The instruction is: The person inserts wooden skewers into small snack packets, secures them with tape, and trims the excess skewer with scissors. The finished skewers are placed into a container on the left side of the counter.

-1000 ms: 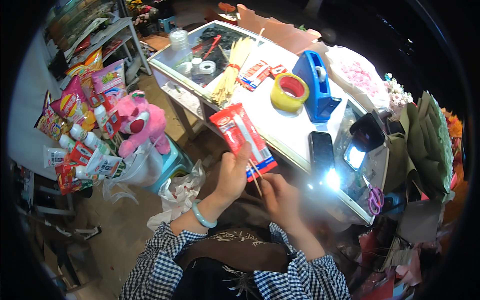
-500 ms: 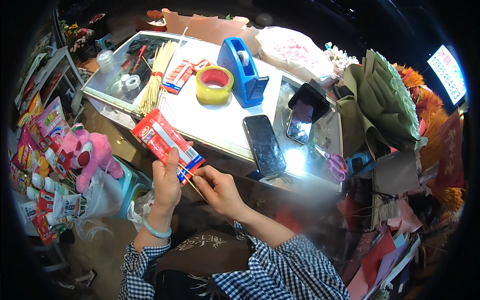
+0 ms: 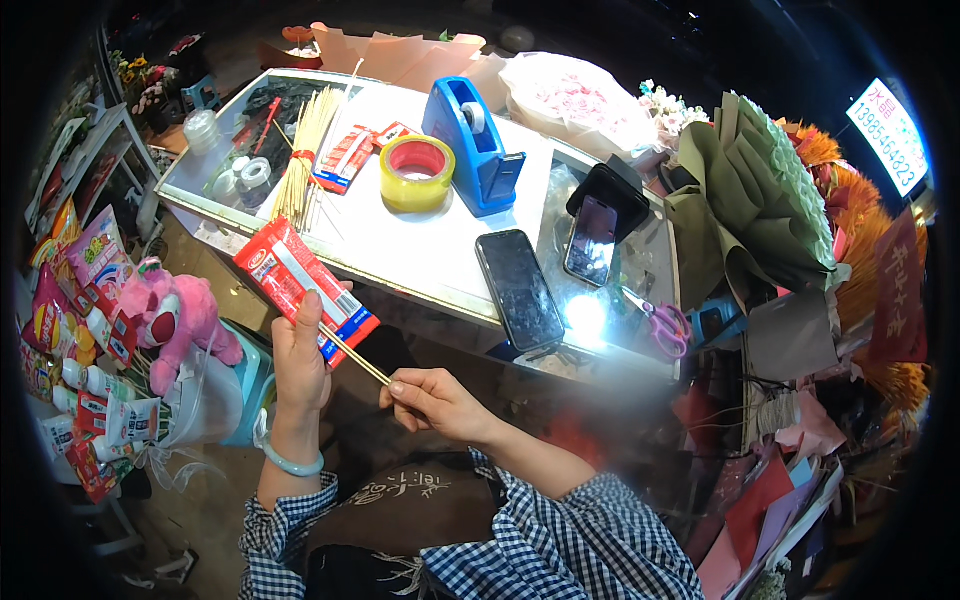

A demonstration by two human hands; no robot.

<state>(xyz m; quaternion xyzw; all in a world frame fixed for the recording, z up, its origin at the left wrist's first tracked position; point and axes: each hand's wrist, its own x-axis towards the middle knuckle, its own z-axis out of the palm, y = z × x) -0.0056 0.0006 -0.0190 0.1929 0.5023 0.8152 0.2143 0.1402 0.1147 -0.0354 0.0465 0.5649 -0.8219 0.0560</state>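
My left hand point(image 3: 300, 365) is closed on a red snack packet point(image 3: 285, 270) with a blue-and-white lower end, its thumb pressed on the front. Thin bamboo sticks point(image 3: 352, 353) lie against the packet's lower end, beneath that thumb, and slant down to the right. Around their far ends the fingers of my right hand point(image 3: 435, 403) are pinched. How many sticks there are, I cannot tell. Both hands are in the air in front of the near edge of a white-topped glass counter point(image 3: 400, 252).
On the counter are a bundle of bamboo sticks point(image 3: 310, 150), more red packets point(image 3: 350, 157), a yellow tape roll point(image 3: 436, 190), a blue tape dispenser point(image 3: 470, 160), two phones point(image 3: 520, 290) and purple scissors point(image 3: 665, 328). Wrapped bouquets point(image 3: 735, 210) stand right; a pink plush toy point(image 3: 180, 325) sits left.
My right hand has slid down along the sticks, away from the packet, baring more of their length. My left hand and the packet have shifted slightly left.
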